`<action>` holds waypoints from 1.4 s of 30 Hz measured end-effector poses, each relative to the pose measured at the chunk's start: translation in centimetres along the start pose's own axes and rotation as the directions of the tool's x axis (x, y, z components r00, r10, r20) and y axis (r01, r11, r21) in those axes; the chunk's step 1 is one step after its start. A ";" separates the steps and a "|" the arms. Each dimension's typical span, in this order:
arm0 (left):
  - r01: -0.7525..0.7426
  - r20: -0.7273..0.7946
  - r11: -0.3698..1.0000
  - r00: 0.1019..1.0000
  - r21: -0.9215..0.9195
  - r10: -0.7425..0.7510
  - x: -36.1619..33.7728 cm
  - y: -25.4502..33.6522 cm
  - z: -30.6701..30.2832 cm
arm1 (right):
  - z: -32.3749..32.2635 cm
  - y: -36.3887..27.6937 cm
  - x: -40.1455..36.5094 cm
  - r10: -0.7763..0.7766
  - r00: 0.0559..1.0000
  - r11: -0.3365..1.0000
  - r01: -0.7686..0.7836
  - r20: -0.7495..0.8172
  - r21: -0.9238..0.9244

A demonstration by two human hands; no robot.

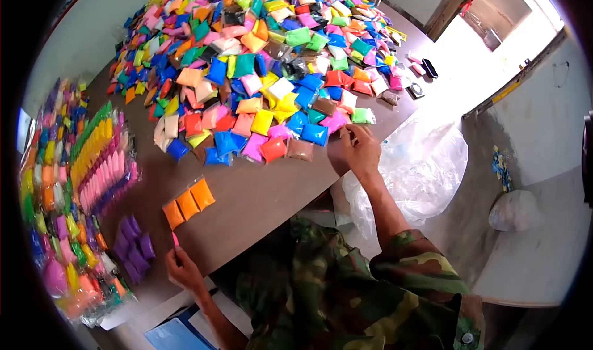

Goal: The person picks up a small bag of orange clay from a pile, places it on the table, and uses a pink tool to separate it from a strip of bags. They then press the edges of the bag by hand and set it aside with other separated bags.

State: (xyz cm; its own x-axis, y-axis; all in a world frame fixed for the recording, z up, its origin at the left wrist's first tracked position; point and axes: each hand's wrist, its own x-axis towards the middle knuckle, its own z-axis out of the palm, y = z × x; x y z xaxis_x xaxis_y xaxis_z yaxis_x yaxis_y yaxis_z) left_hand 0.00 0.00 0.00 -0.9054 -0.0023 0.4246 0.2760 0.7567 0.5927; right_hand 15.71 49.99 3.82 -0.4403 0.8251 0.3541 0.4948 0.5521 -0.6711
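Looking down over a brown table point(259, 195) heaped with hundreds of small colour packets point(265, 53): plump little pouches in clear film, filled with pink, blue, yellow, green, orange and brown. Right hand point(357, 151) at the near edge of the heap, fingers curled down beside a magenta packet point(334, 122); impossible to tell whether gripping anything. Left hand point(180, 266) near the table's front edge, thumb and forefinger pinched shut on a small pink piece point(175, 239). Just beyond it, a row of three orange packets point(188, 203) lying flat, with purple packets point(133, 242) to the left. Probably very light, soft and squashy, with slick wrapping apt to slide; best pinched across the plump middle or by a flat sealed edge. Clear plastic bag point(426, 164) off the table's right side.
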 end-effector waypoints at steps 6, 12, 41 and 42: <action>-0.014 -0.006 0.999 1.000 0.052 0.015 -0.1 0.5 0.2 | -2.4 4.2 6.9 -0.065 0.969 0.979 0.015 -0.238 -0.205; 0.022 0.004 0.988 1.000 0.154 -0.023 0.2 0.0 0.5 | -3.2 5.3 14.6 -0.074 0.991 0.965 0.043 -0.113 -0.258; 0.025 -0.067 0.998 0.998 0.055 -0.021 -0.2 0.1 1.5 | -1.4 -0.6 12.7 -0.227 0.948 0.938 0.151 0.223 0.313; 0.039 -0.050 0.997 0.998 0.072 -0.035 -0.1 0.5 1.2 | -1.5 -2.3 10.5 -0.215 0.934 0.928 0.104 0.286 0.358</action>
State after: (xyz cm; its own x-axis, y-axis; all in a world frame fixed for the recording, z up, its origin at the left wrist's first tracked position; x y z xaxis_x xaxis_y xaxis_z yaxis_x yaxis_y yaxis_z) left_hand -0.12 1.20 -0.61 -0.8973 -0.0616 0.4370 0.2168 0.8011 0.5579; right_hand 11.02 57.56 10.05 -0.7319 0.6171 0.2888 0.1452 0.5554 -0.8188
